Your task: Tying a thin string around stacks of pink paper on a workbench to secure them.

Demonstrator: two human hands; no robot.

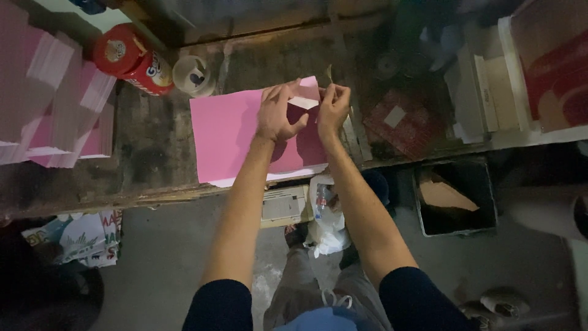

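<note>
Both hands meet over the far right corner of a pink sheet [236, 132] that lies flat on a worn wooden surface [153, 159]. The left hand [278, 116] rests on the sheet, its fingers closed together with the thumb on a small white strip [304, 102] at the corner. The right hand [332, 110] sits just beside it, fingers pinched shut on the other end of that same strip — whether the strip is tape or paper cannot be told. The corner of the sheet is lifted slightly under the two hands, while its near edge reaches the edge of the surface, with a paler sheet showing just beneath it.

Far left on the surface lies a red cylindrical can [131, 61] on its side, and just right of it a roll of clear tape [193, 75]. Stacks of pink sheets [52, 104] fill the left end, well apart from the hands. Below the surface, near the person's legs, a white plastic bag [327, 224] sits on the floor — and to its right a dark open box [456, 196] holding brown cardboard.
</note>
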